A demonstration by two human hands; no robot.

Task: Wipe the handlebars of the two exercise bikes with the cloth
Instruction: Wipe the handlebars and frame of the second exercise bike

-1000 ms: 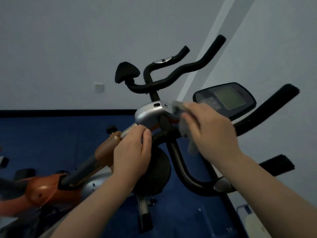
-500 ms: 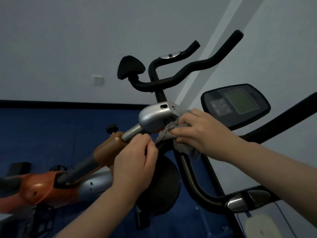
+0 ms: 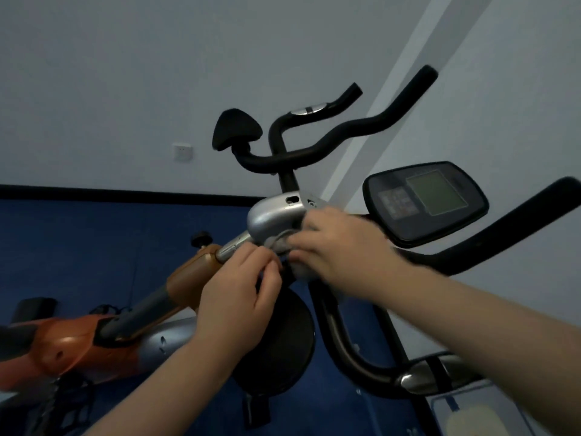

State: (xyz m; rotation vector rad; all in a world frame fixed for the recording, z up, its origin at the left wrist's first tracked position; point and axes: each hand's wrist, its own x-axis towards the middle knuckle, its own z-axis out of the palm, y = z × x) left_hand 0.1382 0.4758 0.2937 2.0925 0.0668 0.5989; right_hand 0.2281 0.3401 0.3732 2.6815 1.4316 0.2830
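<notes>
My right hand (image 3: 341, 247) presses a grey cloth (image 3: 279, 245) against the underside of the silver stem housing (image 3: 273, 215) of the orange bike. My left hand (image 3: 239, 294) is closed around the chrome post (image 3: 232, 247) just below that housing. The near bike's black handlebar (image 3: 355, 357) loops down under my right forearm, and its other grip (image 3: 518, 228) rises to the right. The far black handlebars (image 3: 339, 136) stand above the housing, untouched. Most of the cloth is hidden under my right hand.
A console with a grey screen (image 3: 430, 199) sits just right of my right hand. The orange and silver bike body (image 3: 85, 341) lies to the lower left on blue flooring (image 3: 78, 247). A black round disc (image 3: 283, 341) is below my hands. White walls stand behind.
My right hand has slid the cloth leftwards from beside the console down under the silver housing. My left hand has kept its hold on the post. The view has shifted slightly.
</notes>
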